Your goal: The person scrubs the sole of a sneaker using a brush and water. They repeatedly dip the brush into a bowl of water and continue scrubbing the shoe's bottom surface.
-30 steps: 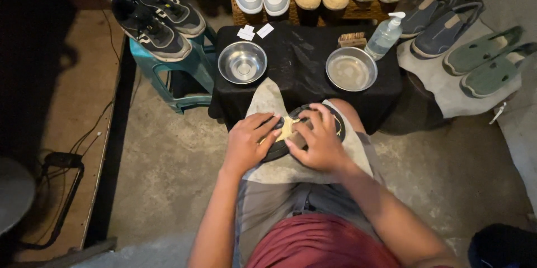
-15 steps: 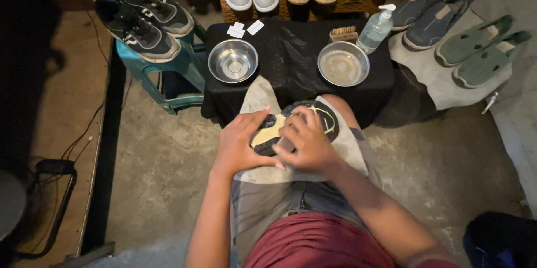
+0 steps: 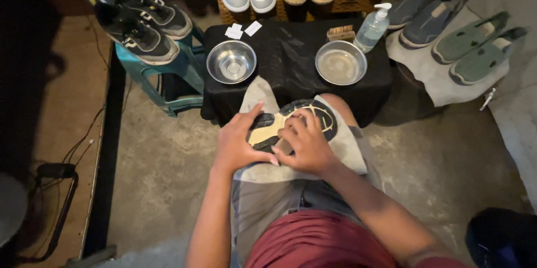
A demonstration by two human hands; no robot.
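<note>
- A clear pump bottle (image 3: 373, 26) with a white pump head is seen standing at the back right of the black-draped table (image 3: 291, 61), just beside a steel bowl (image 3: 340, 62).
- Two small white slips (image 3: 241, 30), possibly labels, are laid at the table's back edge.

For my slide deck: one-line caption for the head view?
Left hand steadies upturned black-and-tan shoe on lap; right hand presses its sole, before two steel bowls.

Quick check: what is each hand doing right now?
Left hand: closed around the shoe held sole-up on the lap.
Right hand: closed on a small object pressed to the sole; which object cannot be told.
</note>
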